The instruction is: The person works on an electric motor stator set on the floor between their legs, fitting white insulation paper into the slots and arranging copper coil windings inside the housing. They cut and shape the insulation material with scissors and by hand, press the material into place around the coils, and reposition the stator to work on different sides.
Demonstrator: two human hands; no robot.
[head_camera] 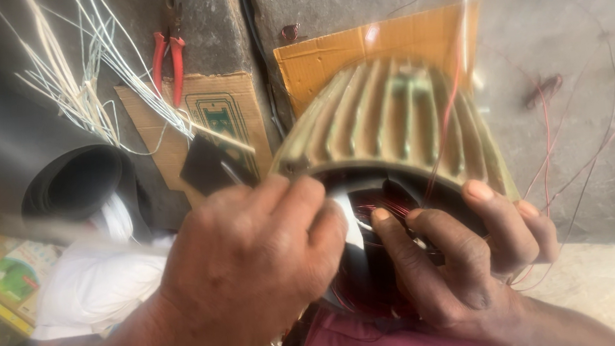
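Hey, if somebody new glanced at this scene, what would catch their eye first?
Centre frame, the ribbed metal motor housing, its open end packed with reddish copper wire windings. The left hand and right hand press into that opening. Upper left, red-handled pliers lie beside a bundle of white sleeving strips.

Left hand [256, 263] hides its tool — motor housing [392, 117] blurred.
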